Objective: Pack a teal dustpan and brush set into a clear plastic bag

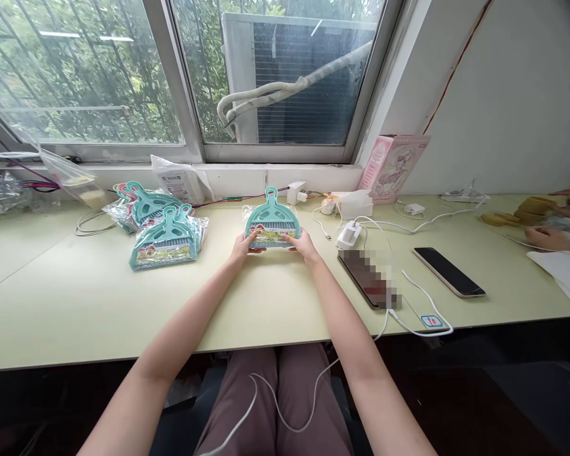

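Between my two hands I hold a teal mini dustpan and brush set [272, 218] in clear wrap, its handle pointing away from me. My left hand [243, 246] grips its left lower corner, thumb on the printed label. On the opposite corner, my right hand [304, 244] is closed the same way. To the left lies a wrapped teal dustpan set [167, 237], overlapping another at its right. Behind it is a heap of more wrapped sets [145, 206], teal with some pink.
Right of my arm lie a phone [368, 278] on a white cable, a second phone [449, 272] and a white charger [349, 234]. A pink box [394, 168] stands by the wall. At far right, another person's hands [548, 237] hold something mustard-coloured. A bagged cup [88, 190] stands back left.
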The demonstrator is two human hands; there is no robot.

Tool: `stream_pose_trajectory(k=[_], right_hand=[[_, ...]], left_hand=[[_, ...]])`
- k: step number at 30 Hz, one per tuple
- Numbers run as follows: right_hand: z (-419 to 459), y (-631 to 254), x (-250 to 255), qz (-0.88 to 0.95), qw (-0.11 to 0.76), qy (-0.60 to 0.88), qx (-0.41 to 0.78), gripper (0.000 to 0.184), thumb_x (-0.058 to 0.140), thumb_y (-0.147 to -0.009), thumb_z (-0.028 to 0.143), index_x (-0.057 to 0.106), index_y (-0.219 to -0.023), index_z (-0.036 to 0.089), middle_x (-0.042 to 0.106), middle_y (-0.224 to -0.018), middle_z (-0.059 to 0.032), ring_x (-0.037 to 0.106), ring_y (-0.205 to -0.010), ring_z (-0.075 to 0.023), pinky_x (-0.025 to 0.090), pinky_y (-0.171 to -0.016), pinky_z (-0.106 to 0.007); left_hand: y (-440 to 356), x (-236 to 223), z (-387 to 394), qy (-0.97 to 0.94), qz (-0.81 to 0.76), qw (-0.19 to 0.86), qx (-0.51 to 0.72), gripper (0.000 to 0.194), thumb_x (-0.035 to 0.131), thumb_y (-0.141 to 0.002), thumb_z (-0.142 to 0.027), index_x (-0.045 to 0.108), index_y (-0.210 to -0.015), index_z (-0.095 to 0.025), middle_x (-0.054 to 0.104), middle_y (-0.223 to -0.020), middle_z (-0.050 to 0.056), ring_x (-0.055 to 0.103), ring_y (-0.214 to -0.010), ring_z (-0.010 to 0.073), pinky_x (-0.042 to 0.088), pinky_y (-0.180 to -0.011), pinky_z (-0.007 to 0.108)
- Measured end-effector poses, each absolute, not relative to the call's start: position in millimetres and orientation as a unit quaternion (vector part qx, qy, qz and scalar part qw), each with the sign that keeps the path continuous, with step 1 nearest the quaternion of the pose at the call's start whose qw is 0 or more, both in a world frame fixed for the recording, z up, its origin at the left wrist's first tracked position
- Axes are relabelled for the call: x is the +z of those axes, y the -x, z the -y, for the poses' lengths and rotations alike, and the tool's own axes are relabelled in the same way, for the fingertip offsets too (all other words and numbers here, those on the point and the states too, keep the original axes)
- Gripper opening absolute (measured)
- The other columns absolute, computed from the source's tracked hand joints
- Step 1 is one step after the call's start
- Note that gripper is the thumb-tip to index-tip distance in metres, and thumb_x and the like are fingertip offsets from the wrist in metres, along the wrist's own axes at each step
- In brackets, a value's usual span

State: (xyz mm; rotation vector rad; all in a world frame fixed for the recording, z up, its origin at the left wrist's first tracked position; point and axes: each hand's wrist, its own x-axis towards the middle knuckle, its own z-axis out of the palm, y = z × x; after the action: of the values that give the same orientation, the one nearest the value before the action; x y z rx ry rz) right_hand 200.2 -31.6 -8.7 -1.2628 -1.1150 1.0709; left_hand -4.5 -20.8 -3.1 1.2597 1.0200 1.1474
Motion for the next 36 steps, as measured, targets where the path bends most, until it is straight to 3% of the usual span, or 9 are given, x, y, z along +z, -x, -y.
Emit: stream_pose_trajectory(k=[6,12,18,24,28,32,36], right_hand=[[26.7,-201.1,-13.3,0.450,0.567,0.526,0.446,0.043,0.081,-0.063,0.027,0.055,-0.097,0.018,0.068,-0.096,-0.0051,0.067,-0.077,-0.0152,0.058,-0.055,-0.023],[26.6,-199.8,-14.4,0.463,0.566,0.526,0.434,0.046,0.081,-0.063,0.029,0.053,-0.098,0.019,0.067,-0.099,-0.0048,0.067,-0.080,-0.0162,0.059,-0.056,-0.024],[23.7,-194.4,-17.7,0.500,0.565,0.511,0.412,0.042,0.075,-0.070,0.042,0.051,-0.097,0.021,0.065,-0.099,-0.0043,0.066,-0.075,-0.0150,0.058,-0.053,-0.025],[22.1,-197.1,-19.0,0.502,0.579,0.512,0.388,0.047,0.074,-0.067,0.048,0.051,-0.097,0.020,0.065,-0.095,-0.0046,0.064,-0.074,-0.0160,0.057,-0.053,-0.026],[23.9,-200.1,-18.6,0.525,0.564,0.520,0.369,0.051,0.072,-0.068,0.052,0.052,-0.103,0.020,0.066,-0.101,-0.0064,0.065,-0.080,-0.0180,0.059,-0.056,-0.028],[27.8,-197.0,-18.9,0.566,0.522,0.530,0.356,0.054,0.073,-0.068,0.056,0.055,-0.103,0.020,0.067,-0.097,-0.0058,0.066,-0.078,-0.0183,0.058,-0.056,-0.027],[33.5,-187.7,-18.8,0.575,0.510,0.497,0.403,0.058,0.047,-0.082,0.072,0.056,-0.105,0.019,0.067,-0.097,-0.0070,0.065,-0.055,-0.0136,0.055,-0.047,-0.026]], left_hand=[[4.3,2.9,27.1,-0.552,-0.433,0.548,0.455,0.059,0.054,-0.085,-0.062,0.063,-0.111,-0.010,0.072,-0.099,0.016,0.071,-0.064,0.0210,0.058,-0.062,0.030],[3.7,-6.3,27.2,-0.537,-0.427,0.547,0.480,0.060,0.080,-0.066,-0.049,0.064,-0.110,-0.011,0.071,-0.107,0.015,0.071,-0.071,0.0199,0.059,-0.070,0.032],[9.0,-11.3,17.8,-0.505,-0.439,0.546,0.505,0.053,0.080,-0.065,-0.048,0.066,-0.099,-0.009,0.073,-0.089,0.012,0.070,-0.067,0.0198,0.058,-0.068,0.033],[6.9,-3.4,22.4,-0.528,-0.416,0.534,0.513,0.055,0.080,-0.064,-0.049,0.066,-0.100,-0.009,0.072,-0.095,0.014,0.070,-0.073,0.0233,0.059,-0.069,0.038],[10.6,-3.0,23.5,-0.546,-0.408,0.532,0.502,0.057,0.078,-0.068,-0.046,0.062,-0.112,-0.014,0.069,-0.108,0.013,0.068,-0.092,0.0256,0.058,-0.075,0.037],[23.3,-10.1,14.3,-0.540,-0.413,0.518,0.519,0.070,0.078,-0.071,-0.037,0.047,-0.130,-0.020,0.069,-0.107,0.010,0.067,-0.091,0.0216,0.055,-0.077,0.034],[31.6,-21.2,1.9,-0.515,-0.431,0.503,0.544,0.070,0.075,-0.074,-0.036,0.043,-0.135,-0.021,0.067,-0.111,0.011,0.065,-0.090,0.0218,0.053,-0.074,0.033]])
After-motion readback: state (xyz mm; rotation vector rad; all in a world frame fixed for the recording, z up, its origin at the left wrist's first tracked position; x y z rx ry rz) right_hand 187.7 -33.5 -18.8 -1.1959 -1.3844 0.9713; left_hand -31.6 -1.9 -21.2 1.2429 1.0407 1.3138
